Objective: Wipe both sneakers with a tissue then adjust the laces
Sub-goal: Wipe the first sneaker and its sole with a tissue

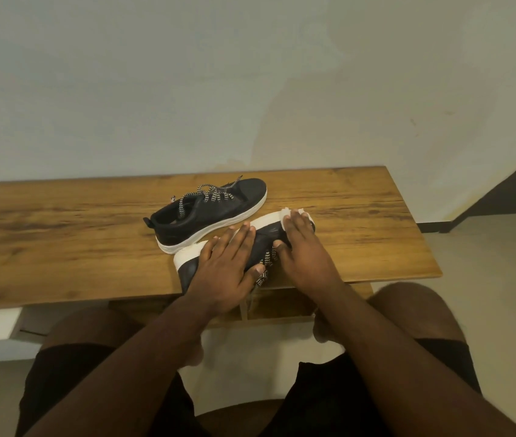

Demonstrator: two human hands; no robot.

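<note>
The fingers (237, 238) of the left hand (222, 272) lie straight and slightly spread across the black side of the near sneaker (263, 239), with the thumb reaching toward its zigzag laces (264, 266); the hand presses flat on the shoe rather than curling round it. The fingers (297, 220) of the right hand (304, 247) are also laid out straight, close together, pressing a white tissue (288, 212) against the toe end of the same sneaker, where the white sole (266, 220) meets the black upper. The right thumb rests on the black upper between the two hands.

This near sneaker is tipped on its side at the front edge of the wooden desk (61, 234), its sole turned away from the person, its heel to the left and its toe to the right. Its laces hang loose over the desk edge.

The far sneaker (209, 212) stands upright just behind it, toe pointing right and away, its white sole touching or nearly touching the near one's sole; its laces are loose on top.

The person sits with knees below the desk, wearing dark shorts (329, 405). A pale wall (250, 74) rises behind the desk.
</note>
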